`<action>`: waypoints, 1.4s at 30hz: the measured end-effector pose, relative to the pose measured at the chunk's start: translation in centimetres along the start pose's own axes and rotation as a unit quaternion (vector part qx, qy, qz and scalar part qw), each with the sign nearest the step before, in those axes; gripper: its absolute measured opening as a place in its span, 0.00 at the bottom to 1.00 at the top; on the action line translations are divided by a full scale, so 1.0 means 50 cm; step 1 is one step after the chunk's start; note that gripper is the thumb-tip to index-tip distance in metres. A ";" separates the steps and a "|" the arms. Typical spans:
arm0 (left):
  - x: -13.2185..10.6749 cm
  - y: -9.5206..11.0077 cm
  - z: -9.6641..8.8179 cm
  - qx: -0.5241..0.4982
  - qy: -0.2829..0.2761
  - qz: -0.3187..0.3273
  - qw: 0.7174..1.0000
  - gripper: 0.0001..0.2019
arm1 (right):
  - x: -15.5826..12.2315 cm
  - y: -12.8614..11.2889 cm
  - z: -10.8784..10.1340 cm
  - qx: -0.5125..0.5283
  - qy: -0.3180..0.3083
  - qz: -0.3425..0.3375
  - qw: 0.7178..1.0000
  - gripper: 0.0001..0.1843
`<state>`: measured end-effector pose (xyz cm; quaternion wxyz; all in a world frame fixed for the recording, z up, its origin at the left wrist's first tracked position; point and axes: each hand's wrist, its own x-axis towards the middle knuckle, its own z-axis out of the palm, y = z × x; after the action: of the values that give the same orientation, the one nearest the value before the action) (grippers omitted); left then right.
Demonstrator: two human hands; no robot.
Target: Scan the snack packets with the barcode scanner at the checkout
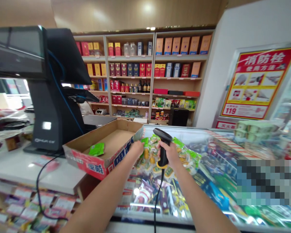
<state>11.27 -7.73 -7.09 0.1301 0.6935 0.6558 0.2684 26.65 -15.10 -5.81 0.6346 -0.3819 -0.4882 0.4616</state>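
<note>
Over glass case (196, 134), right fingers (163, 144) wrapped round black, yellow-trimmed scanner (163, 155); left fingers (140, 147) curled, hold unclear

Bright and even throughout. Glaring in round patches on the glossy brown wood panel (135, 14) overhead and in hard white streaks on the flat clear glass counter top (201, 137). Clearer at centre, around the black plastic handheld scanner (163, 152); stretched and smeared towards both side edges. Pixelated in a block, lower right.
</note>
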 end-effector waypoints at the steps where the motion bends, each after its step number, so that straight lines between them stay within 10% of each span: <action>1: 0.003 -0.007 0.009 0.008 0.003 -0.010 1.000 0.13 | -0.001 0.002 0.002 -0.013 -0.007 0.002 1.000 0.16; 9: 0.032 -0.059 0.034 -0.020 0.070 -0.062 0.995 0.11 | -0.005 0.009 0.012 -0.052 -0.018 -0.006 0.998 0.15; 15: 0.048 -0.070 0.034 -0.271 0.093 -0.031 0.958 0.06 | -0.007 0.001 0.012 -0.050 -0.018 -0.016 0.998 0.15; 26: -0.004 -0.023 -0.021 -0.273 0.340 0.036 0.899 0.09 | -0.003 -0.006 -0.008 -0.131 -0.059 -0.039 0.989 0.14; 42: -0.003 -0.026 -0.009 -0.277 0.357 0.101 0.886 0.07 | 0.004 -0.014 -0.032 -0.213 -0.105 -0.047 0.970 0.13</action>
<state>9.91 -7.82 -7.44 0.0460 0.5491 0.4835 0.6802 28.35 -15.16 -5.46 0.5048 -0.4342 -0.6567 0.3542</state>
